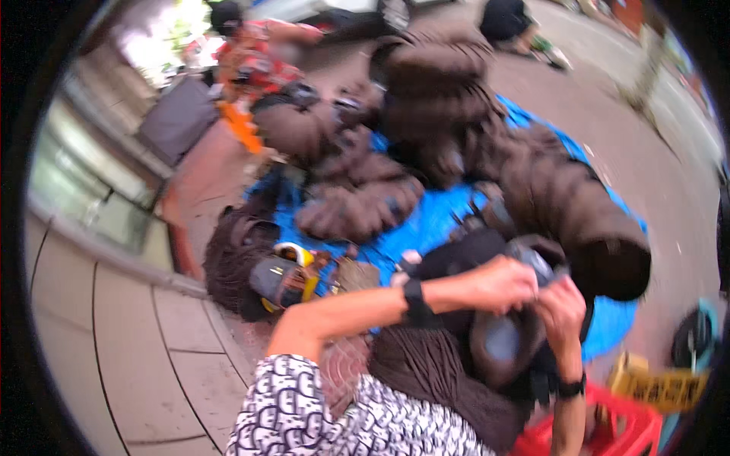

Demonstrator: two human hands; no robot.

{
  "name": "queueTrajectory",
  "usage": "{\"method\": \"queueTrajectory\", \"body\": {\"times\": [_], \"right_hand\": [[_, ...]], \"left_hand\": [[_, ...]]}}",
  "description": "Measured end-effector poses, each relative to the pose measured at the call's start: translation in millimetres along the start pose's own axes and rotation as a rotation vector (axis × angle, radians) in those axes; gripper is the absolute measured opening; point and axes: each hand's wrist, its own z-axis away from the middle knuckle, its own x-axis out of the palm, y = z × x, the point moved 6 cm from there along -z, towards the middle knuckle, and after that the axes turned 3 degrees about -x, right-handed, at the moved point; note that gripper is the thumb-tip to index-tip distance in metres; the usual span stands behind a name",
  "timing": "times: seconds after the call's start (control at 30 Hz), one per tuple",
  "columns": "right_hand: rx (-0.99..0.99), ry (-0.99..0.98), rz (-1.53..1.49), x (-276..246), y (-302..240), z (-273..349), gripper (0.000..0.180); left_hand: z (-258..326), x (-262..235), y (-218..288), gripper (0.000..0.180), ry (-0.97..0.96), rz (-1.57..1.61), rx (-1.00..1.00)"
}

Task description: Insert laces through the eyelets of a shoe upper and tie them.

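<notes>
Over my lap, my left hand [502, 286] and my right hand [561, 304] are close together, both with fingers closed in a pinch. A shiny grey piece [532, 262] shows just beyond the fingertips, too blurred to name. Below the hands is a brown rounded piece that looks like a cap [523, 357], with a pale grey-blue patch [500, 338]. Whether the fingers grip its edge or something small is hidden. Dark brown gathered fabric [426, 365] lies across my lap.
Long stacks of nested brown caps [563, 190] and smaller bundles [357, 209] lie on a blue tarp [433, 228]. A red crate [635, 429] and a yellow box [658, 384] stand at my right. A person in a red patterned shirt [266, 61] is at the far left.
</notes>
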Motion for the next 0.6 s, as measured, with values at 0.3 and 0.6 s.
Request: {"method": "queueTrajectory", "body": {"times": [0.3, 0.6], "right_hand": [[0.644, 0.193, -0.778, -5, 11, 13, 0.007], [0.220, 0.206, -0.476, -9, 15, -18, 0.013]], "left_hand": [[-5, -19, -6, 0.011, 0.189, 0.053, -0.028], [-7, -15, 26, 0.008, 0.529, -0.890, 0.469]]}}
